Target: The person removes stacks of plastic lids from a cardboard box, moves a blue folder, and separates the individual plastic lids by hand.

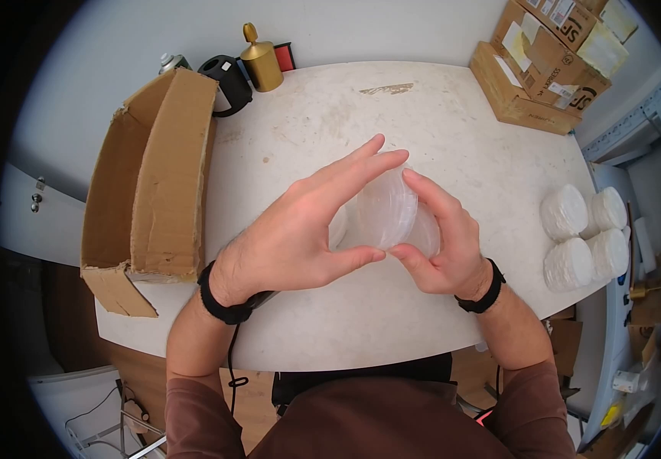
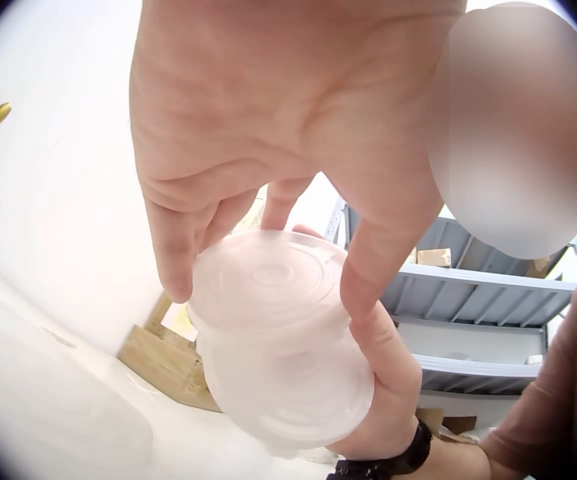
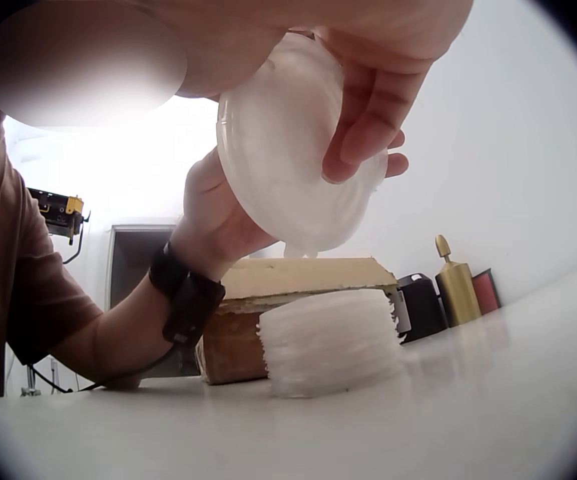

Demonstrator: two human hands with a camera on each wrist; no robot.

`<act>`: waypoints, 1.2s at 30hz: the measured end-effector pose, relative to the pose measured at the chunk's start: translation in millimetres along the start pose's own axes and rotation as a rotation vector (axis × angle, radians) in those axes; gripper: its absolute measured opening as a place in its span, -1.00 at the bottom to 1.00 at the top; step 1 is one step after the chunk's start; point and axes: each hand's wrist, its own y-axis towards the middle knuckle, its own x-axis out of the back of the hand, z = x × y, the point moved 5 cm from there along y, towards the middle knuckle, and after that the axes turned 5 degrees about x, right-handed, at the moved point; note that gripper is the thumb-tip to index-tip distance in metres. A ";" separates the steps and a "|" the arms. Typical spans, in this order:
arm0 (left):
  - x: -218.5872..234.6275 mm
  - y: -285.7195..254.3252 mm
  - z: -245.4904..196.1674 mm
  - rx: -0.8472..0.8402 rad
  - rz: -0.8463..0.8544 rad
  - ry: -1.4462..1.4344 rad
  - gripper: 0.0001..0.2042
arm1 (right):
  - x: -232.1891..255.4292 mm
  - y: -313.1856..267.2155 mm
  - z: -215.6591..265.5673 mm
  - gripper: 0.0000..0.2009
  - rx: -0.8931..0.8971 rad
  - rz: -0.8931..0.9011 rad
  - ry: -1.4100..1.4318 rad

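Translucent round plastic lids (image 1: pixel 386 210) are held up over the table between both hands. My left hand (image 1: pixel 300 214) spans them, fingers along the far edge and thumb at the near edge; in the left wrist view its fingers and thumb sit on opposite sides of the upper lid (image 2: pixel 268 275). From the other side, my right hand (image 1: pixel 441 237) grips the lids, its thumb tip close to the left thumb. The right wrist view shows its fingers curled over a lid (image 3: pixel 283 150). Below stands a stack of similar lids (image 3: pixel 328 340), mostly hidden by the hands in the head view.
An open cardboard box (image 1: pixel 170 176) stands at the left. Behind it are a black cylindrical container (image 1: pixel 227 84) and a gold canister (image 1: pixel 262 65). Several white round bundles (image 1: pixel 565 213) stand at the right edge, and shipping boxes (image 1: pixel 541 69) are piled at the back right.
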 end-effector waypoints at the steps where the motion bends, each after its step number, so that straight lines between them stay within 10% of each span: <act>1: 0.6 0.1 -0.1 -0.011 0.001 -0.007 -0.02 | 0.2 0.1 0.3 -0.22 0.004 0.000 0.003; 36: -19.0 -1.5 -18.2 -0.150 -0.219 0.435 -0.14 | -2.9 -5.0 -4.9 -0.25 -0.127 -0.121 -0.058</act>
